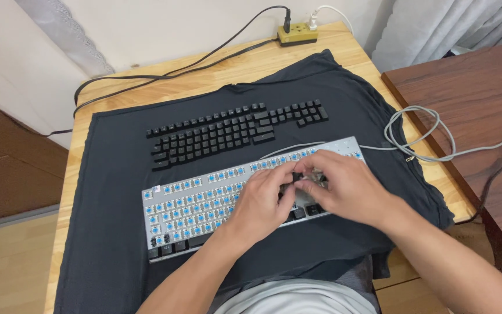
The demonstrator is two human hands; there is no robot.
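Where the dark grey cloth (pixel 111 232) drapes over the near edge of the light wooden bench (pixel 344 49), a silver-framed mechanical keyboard with exposed blue switches (pixel 193 200) lies on it, its long axis running from near-left up to far-right, so it sits skewed to the bench edge. A few black keycaps remain along its near row. Both hands meet over the keyboard's right half: the left hand (pixel 261 203) has its fingers curled down onto the switches, and the right hand (pixel 347 186) is bent the same way, fingertips pinched together around a small black keycap (pixel 296 176) between the two hands. Beyond the keyboard, rows of loose black keycaps (pixel 233 132) are laid out on the cloth along the same slant. A grey cable (pixel 419 136) coils off the keyboard's far-right corner. At the far edge sits a yellowish power strip (pixel 297 34) with plugs in it.
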